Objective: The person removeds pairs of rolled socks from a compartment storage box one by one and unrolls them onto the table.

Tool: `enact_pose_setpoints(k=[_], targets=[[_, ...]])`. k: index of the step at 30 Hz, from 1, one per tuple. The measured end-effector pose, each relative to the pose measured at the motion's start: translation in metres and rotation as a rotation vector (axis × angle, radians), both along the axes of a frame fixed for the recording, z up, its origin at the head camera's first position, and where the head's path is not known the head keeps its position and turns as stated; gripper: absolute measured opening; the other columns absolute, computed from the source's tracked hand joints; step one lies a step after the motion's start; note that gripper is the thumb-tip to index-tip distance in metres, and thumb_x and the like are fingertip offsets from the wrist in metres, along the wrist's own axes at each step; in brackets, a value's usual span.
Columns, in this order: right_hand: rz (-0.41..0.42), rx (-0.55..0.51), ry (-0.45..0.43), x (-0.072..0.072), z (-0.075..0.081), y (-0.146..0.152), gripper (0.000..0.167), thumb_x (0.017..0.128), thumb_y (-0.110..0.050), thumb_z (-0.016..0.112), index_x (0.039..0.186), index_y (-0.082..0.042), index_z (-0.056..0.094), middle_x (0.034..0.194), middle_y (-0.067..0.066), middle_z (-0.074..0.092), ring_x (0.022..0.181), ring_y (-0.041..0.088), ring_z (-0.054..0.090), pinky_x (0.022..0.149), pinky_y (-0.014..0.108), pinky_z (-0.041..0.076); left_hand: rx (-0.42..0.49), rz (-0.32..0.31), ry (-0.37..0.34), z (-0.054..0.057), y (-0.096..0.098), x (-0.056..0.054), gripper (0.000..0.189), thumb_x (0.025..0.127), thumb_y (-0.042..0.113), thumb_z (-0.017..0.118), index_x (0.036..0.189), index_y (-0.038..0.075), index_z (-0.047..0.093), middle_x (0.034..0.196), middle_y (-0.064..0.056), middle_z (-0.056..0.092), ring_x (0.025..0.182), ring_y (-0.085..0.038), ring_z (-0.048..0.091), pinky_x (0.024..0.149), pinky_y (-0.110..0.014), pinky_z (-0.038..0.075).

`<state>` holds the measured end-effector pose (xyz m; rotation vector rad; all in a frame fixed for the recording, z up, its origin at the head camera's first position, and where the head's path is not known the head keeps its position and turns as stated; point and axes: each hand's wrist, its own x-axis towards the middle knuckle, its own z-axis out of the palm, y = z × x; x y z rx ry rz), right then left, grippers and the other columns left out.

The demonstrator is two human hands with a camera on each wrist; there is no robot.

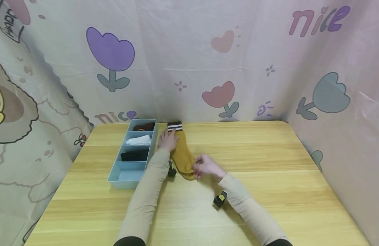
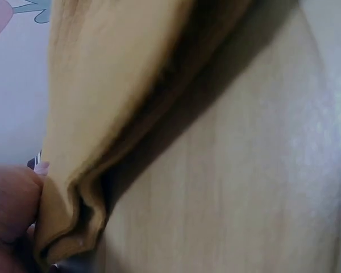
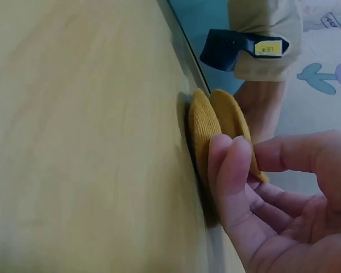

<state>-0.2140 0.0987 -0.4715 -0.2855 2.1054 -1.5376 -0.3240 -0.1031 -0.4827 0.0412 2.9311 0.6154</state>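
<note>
A pair of mustard-yellow socks (image 1: 180, 153) lies lengthwise on the table, its dark cuff with white stripes at the far end. My left hand (image 1: 167, 140) rests at the upper part, fingers extended over the fabric just below the cuff. At the near end, my right hand (image 1: 208, 166) pinches the toe between thumb and fingers. Two rounded toe layers (image 3: 204, 122) stand slightly apart in the right wrist view. The left wrist view shows the yellow knit (image 2: 102, 85) up close, with a wavy fold beside the hand.
Left of the socks stands a light-blue divided box (image 1: 126, 184). Its compartments hold a dark brown item (image 1: 144, 127), a white folded item (image 1: 139, 140) and a black folded item (image 1: 135, 155); the nearest compartment is bare. A printed curtain (image 1: 183, 51) hangs along the table's back edge.
</note>
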Motion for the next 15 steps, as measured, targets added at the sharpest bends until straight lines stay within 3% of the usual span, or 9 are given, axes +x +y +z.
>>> enact_pose_setpoints(k=[6,15], targets=[[-0.051,0.058,-0.003,-0.008,-0.001,0.006,0.017,0.091,0.006,0.054,0.105,0.014,0.059,0.075,0.008,0.065,0.053,0.011,0.061,0.057,0.026,0.06,0.019,0.021,-0.003,0.001,0.0,0.001,0.055,0.109,0.033,0.037,0.16,0.016,0.025,0.168,-0.025,0.009,0.155,-0.044,0.013,0.127,-0.056,0.015],[-0.04,0.163,0.095,-0.018,0.001,0.023,0.02,0.089,0.004,0.055,0.104,0.013,0.063,0.074,0.007,0.064,0.052,0.01,0.06,0.053,0.025,0.058,0.084,0.084,-0.001,0.003,0.004,0.003,0.058,0.108,0.029,0.041,0.16,0.01,0.024,0.166,-0.029,0.008,0.155,-0.046,0.01,0.127,-0.057,0.014]])
